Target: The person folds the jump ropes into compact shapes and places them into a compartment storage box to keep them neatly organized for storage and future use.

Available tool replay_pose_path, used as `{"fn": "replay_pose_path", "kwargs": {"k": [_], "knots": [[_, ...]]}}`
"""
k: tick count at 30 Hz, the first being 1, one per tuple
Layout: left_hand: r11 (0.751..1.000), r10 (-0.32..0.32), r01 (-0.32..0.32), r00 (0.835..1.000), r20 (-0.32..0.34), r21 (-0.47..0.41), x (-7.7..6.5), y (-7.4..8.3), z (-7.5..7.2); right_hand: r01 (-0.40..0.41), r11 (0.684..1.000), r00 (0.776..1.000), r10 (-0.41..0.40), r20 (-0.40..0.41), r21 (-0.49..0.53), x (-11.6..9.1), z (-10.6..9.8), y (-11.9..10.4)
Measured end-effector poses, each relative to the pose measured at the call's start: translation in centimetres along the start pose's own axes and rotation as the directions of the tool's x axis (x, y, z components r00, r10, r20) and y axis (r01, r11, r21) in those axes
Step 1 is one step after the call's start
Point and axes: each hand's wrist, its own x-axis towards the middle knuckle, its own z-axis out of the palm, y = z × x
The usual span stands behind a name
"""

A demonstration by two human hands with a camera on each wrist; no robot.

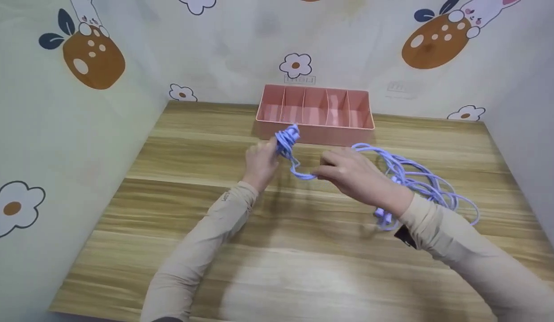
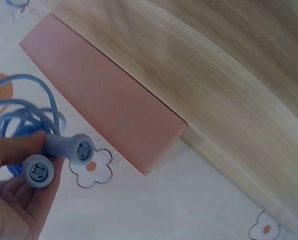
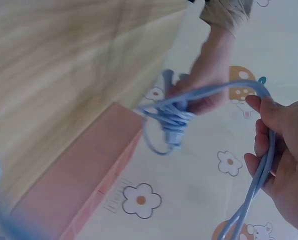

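Observation:
My left hand (image 1: 261, 163) grips the two handles of a light blue jump rope (image 1: 286, 139), whose cord is wound around them. In the left wrist view the round ends of both handles (image 2: 68, 147) stick out past the thumb and fingers. A doubled length of cord runs from the bundle to my right hand (image 1: 353, 174), which holds it between thumb and curled fingers. From the right hand, two strands of cord (image 3: 254, 187) hang onward in the right wrist view. The left hand holds the bundle above the table, just in front of a pink box (image 1: 316, 134).
Loose blue cord (image 1: 431, 181) lies in loops on the wooden table (image 1: 192, 161) at the right. Pale handles (image 1: 383, 215) lie there too, partly behind the right wrist. Several compartments divide the pink box, which stands near the patterned back wall (image 1: 241, 53).

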Motion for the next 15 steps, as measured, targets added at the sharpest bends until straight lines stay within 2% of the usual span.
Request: {"fn": "replay_pose_path", "kwargs": {"k": [3,7,9,12,15], "knots": [[0.984,0.162,-0.165,0.985,0.057,0.06,-0.9,1.1,0.3,0.006,1.0,1.0,-0.007,0.024,0.019,1.3,-0.7,0.7],[0.948,0.298,-0.311,0.942,0.156,0.064,-2.0,2.4,0.1,-0.035,0.996,0.999,0.032,0.044,0.081,2.3,-1.1,1.9],[0.925,0.356,-0.373,0.918,0.177,0.071,-2.3,2.9,0.0,-0.066,0.991,0.997,0.063,0.033,0.116,2.5,-1.2,2.8],[0.882,0.453,-0.466,0.879,0.151,0.066,-2.9,3.2,-0.2,-0.114,0.98,0.993,0.115,0.003,0.161,2.3,-1.1,4.1],[0.83,0.556,-0.557,0.83,0.049,0.017,-3.5,3.6,-0.2,-0.17,0.962,0.984,0.178,-0.017,0.216,1.9,-0.5,5.3]]}}
